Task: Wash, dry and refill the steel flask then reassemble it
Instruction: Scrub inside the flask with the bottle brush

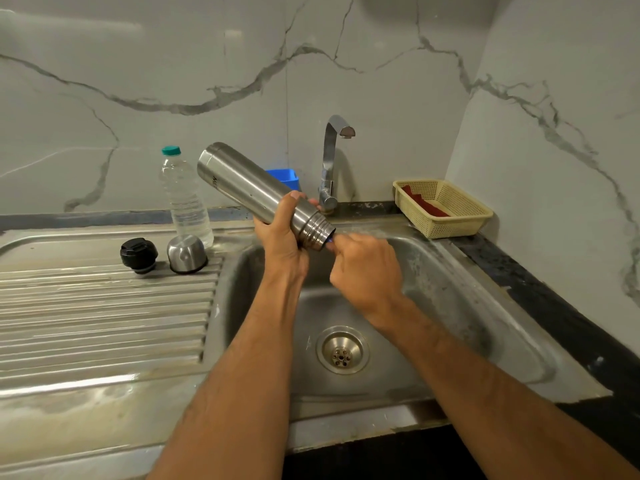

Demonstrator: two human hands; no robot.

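Steel flask (249,183), base tilted toward ten o'clock, is gripped near its neck by the left hand (282,233); the right hand (363,268) pinches something blue at its mouth.

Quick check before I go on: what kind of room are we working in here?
Most likely a home kitchen: a steel sink with a ribbed drainboard, a tap against a marble-look wall, and a plastic basket on the dark counter.

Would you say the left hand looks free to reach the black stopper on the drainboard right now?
Probably not yet: the left hand is wrapped around the tilted flask. The path to the black stopper itself looks clear, beside the steel cup.
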